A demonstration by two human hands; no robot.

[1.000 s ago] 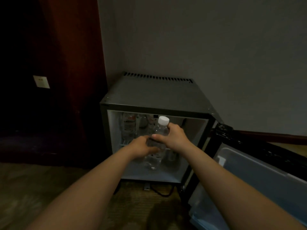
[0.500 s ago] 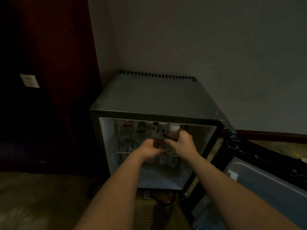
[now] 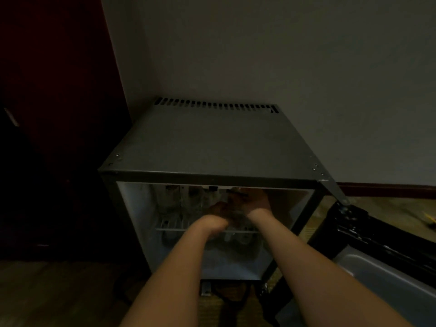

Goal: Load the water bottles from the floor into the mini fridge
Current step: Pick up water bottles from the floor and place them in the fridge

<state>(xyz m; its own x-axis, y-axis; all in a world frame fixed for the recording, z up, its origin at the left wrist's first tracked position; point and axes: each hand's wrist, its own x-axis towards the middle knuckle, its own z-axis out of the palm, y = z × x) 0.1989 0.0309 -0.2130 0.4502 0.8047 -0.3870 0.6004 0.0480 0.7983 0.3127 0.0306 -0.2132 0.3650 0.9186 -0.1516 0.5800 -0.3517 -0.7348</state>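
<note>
The grey mini fridge (image 3: 212, 142) stands open in the room's corner. Both my arms reach into its upper compartment. My left hand (image 3: 213, 221) and my right hand (image 3: 253, 204) grip a clear water bottle (image 3: 236, 210) between them, just above the wire shelf (image 3: 169, 228). The bottle is dim and blurred, and its cap is hidden under the fridge's top edge. Other bottles (image 3: 175, 199) stand at the back left of the shelf, and more (image 3: 236, 238) show faintly below it.
The fridge door (image 3: 382, 267) hangs open to the right, with its inner side facing up. A dark wooden panel (image 3: 59, 114) fills the left side. A cable (image 3: 233, 300) lies on the carpet under the fridge. The grey wall is behind.
My hands carried the bottle forward from in front of the fridge into the upper compartment. The camera came closer and now looks down on the fridge top.
</note>
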